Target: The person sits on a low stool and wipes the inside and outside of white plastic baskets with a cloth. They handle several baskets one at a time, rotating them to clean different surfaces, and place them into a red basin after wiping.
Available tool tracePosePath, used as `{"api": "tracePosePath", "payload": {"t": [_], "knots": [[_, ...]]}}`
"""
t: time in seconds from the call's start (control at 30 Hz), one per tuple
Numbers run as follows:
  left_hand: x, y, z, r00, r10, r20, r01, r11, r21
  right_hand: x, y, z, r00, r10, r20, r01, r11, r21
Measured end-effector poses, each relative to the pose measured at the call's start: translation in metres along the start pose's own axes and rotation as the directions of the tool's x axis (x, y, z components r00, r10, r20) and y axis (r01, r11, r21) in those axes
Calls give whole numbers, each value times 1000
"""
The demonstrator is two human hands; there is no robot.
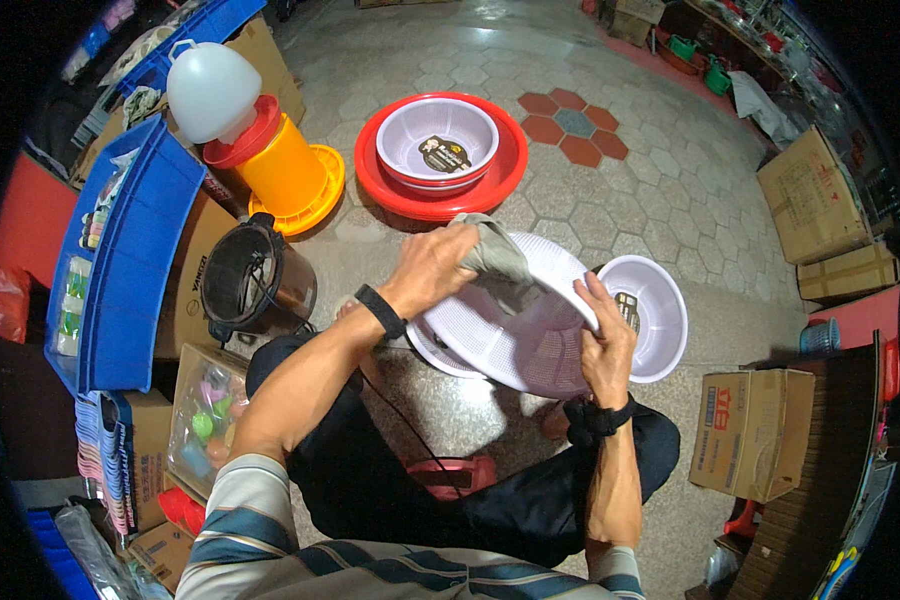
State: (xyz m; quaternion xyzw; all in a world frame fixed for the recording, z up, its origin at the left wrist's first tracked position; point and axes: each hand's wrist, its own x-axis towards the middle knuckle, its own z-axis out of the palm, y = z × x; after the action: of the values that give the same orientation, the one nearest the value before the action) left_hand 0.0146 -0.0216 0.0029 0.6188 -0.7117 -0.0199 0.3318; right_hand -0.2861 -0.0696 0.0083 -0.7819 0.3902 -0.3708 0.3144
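My right hand grips the rim of a large pale lilac plastic colander, which is tilted up over my knees. A grey-green cloth is bunched in my left hand and lies against the colander's upper rim and inner wall. Beneath the colander, part of another pale basin shows on the floor. To the right stands a smaller lilac basin with a dark label. Farther ahead, a small lilac colander sits nested in red basins.
At the left are a yellow poultry feeder, a black-rimmed electric cooker pot with a cord, and a blue plastic crate. Cardboard boxes line the right side. A pink device lies between my legs.
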Motion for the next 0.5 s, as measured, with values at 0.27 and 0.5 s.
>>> {"api": "tracePosePath", "payload": {"t": [0.27, 0.5], "knots": [[4, -46, -2, 920, -391, 23, 371, 852, -370, 0, 8, -32, 960, 180, -213, -127, 962, 241], [-17, -35, 27, 691, -489, 532, 677, 182, -713, 1, 10, -43, 847, 379, -372, -84, 787, 611]]}}
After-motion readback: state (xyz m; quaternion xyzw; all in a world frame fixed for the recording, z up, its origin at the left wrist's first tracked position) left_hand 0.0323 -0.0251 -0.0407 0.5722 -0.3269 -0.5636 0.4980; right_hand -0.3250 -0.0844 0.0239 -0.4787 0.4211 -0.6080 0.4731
